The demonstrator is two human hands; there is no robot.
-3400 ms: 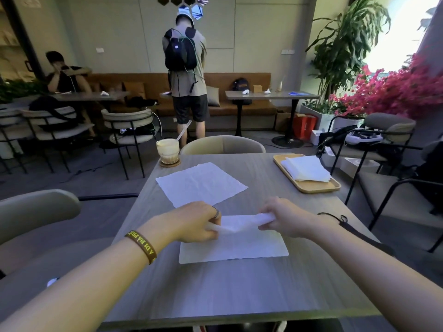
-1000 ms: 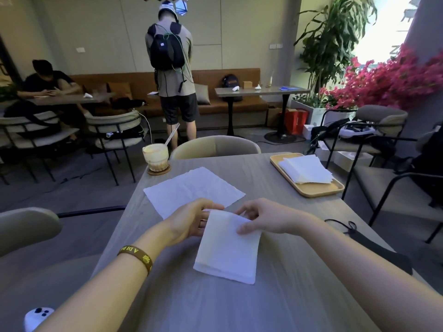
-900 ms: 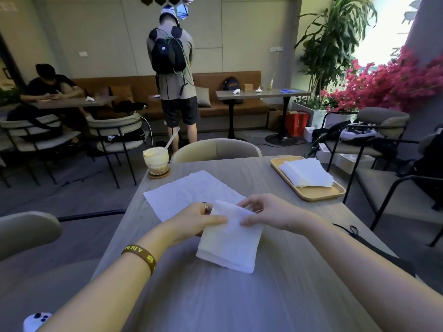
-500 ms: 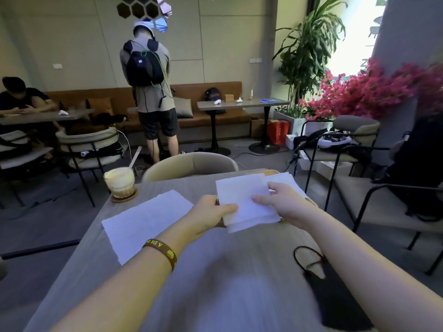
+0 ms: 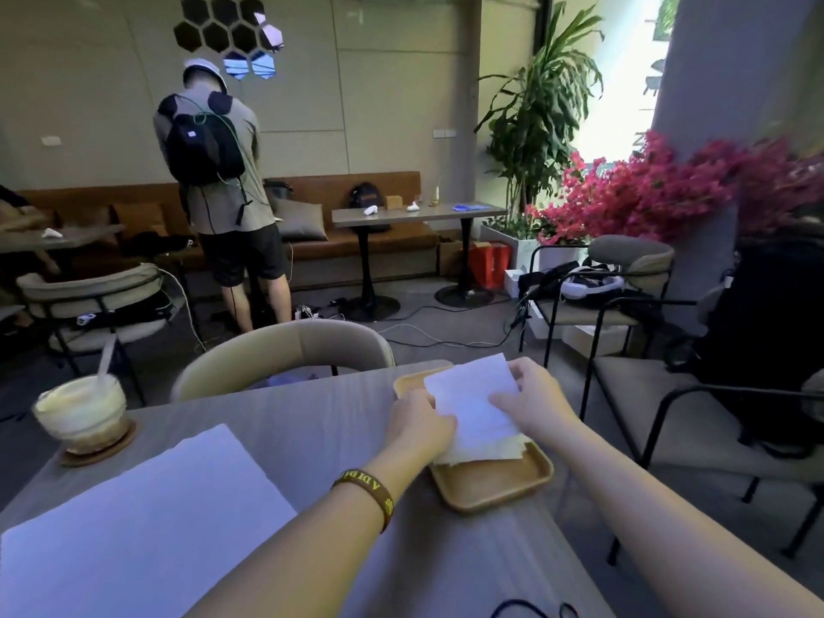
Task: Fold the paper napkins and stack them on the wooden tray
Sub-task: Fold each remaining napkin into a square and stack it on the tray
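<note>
A person's left hand [image 5: 421, 423] and right hand [image 5: 533, 401] each pinched an opposite edge of a folded napkin [image 5: 475, 401], holding it just over the wooden tray [image 5: 490, 483] at the right side of the table [image 5: 312, 417]. The napkin tilted, its near end at the stack of folded napkins [image 5: 484, 452] already on the tray; whether it touched could not be told. To finish well, the person would likely need to lower it flat, line its edges up with the stack, and release both hands together so the light paper neither slid nor sprang open. An unfolded napkin [image 5: 142, 519] lay flat beside the left forearm, well apart from the tray, not yet folded. An iced drink [image 5: 80, 412] on a coaster stood at the far left, and a black cord [image 5: 530, 611] lay at the near edge; neither seemed to block the way.
</note>
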